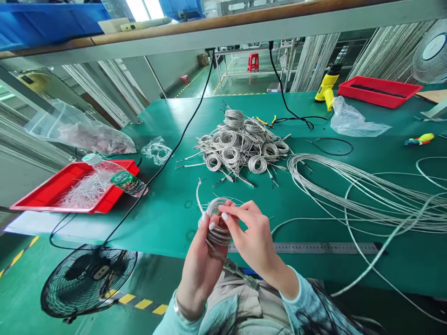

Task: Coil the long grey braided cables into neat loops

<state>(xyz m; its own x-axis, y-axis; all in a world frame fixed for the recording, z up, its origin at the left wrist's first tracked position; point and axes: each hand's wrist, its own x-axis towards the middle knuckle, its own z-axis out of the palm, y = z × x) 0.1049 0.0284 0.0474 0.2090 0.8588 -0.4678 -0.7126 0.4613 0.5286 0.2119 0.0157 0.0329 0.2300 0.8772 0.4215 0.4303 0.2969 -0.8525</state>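
A coil of clear-jacketed cable (219,235) sits in my left hand (202,265), whose thumb and fingers are closed around its near-left side. One thin cable end stands up on the coil's left. From below the coil a thicker piece with a connector-like end (249,280) hangs toward my lap. My right hand (254,235) reaches in from the right, thumb and index finger pinched at the coil's top. What those fingertips hold is too small to make out. Beyond the hands lies a pile of similar coiled cables (230,146) with stripped ends.
Long loose cables (349,186) and a steel ruler (314,248) lie right. At left are a red tray (38,197) of white strips, a tilted bottle (127,182) and a fan (91,279). A yellow heat gun (326,88) and black cords (190,118) are farther back.
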